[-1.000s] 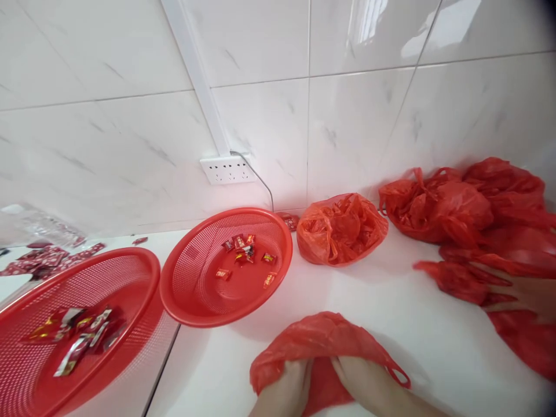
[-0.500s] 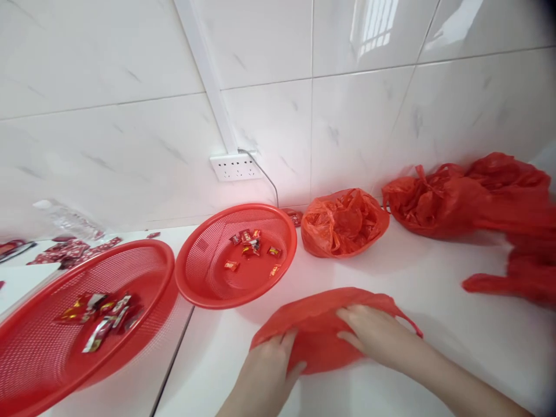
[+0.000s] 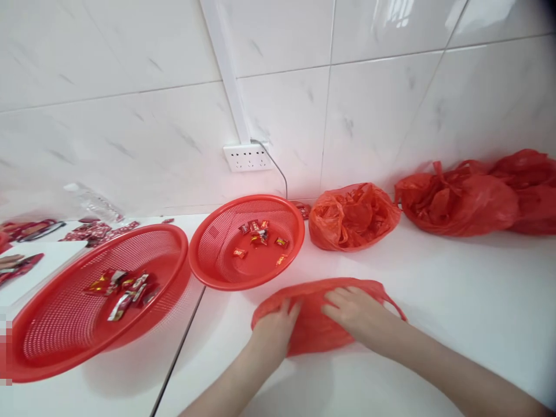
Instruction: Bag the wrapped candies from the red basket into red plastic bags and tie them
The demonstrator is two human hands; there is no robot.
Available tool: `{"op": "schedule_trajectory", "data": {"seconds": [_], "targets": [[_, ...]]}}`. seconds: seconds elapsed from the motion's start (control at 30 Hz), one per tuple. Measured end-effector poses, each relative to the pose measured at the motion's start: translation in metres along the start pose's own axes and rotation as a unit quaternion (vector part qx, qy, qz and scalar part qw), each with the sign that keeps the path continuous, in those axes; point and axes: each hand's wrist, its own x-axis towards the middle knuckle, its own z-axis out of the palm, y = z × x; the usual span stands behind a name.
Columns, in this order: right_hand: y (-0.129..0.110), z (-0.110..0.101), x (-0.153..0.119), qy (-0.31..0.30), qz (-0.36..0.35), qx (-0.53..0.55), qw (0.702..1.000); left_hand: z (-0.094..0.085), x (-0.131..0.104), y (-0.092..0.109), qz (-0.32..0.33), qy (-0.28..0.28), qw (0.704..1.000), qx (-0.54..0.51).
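Observation:
A red plastic bag (image 3: pixel 319 336) lies on the white table in front of me, its handle loop sticking out on the right. My left hand (image 3: pixel 275 330) grips the bag's left side, with the fingers bent over its upper edge. From the right, my right hand (image 3: pixel 354 313) has its fingers closed on the bag's rim. The fingertips of both hands are partly hidden by the plastic. Beyond the bag stands a round red basket (image 3: pixel 204 277) holding several small wrapped candies (image 3: pixel 259 236).
A larger red basket (image 3: pixel 180 240) with wrapped snacks (image 3: pixel 125 292) stands left. Behind are an opened red bag (image 3: pixel 354 217) and filled red bags (image 3: pixel 473 200). A clear bottle (image 3: pixel 95 201) lies by the wall. Another person's hand (image 3: pixel 11 263) shows at far left.
Both hands have drawn closer together on the bag, and my right hand has shifted left along its rim. A blurred red bag at the right edge is gone. The view has turned slightly left.

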Motion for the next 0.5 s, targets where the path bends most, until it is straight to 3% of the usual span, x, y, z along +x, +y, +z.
{"op": "schedule_trajectory", "data": {"seconds": [0.1, 0.2, 0.3, 0.4, 0.5], "targets": [[0.019, -0.007, -0.002, -0.034, 0.082, 0.056, 0.994, 0.002, 0.005, -0.020, 0.012, -0.011, 0.999, -0.050], [0.042, -0.006, 0.006, -0.064, 0.049, 0.136, 0.987, 0.000, 0.004, -0.032, 0.059, 0.037, 0.990, -0.125], [0.054, -0.007, 0.014, -0.099, 0.057, 0.104, 0.988, -0.011, 0.000, -0.031, 0.115, 0.110, 0.956, -0.247], [0.050, -0.024, 0.014, -0.052, 0.084, 0.084, 0.992, -0.021, -0.005, -0.030, 0.084, 0.168, 0.858, -0.478], [0.033, -0.044, 0.010, 0.010, 0.068, 0.125, 0.990, -0.024, -0.008, -0.038, -0.031, 0.146, 0.732, -0.665]]}}
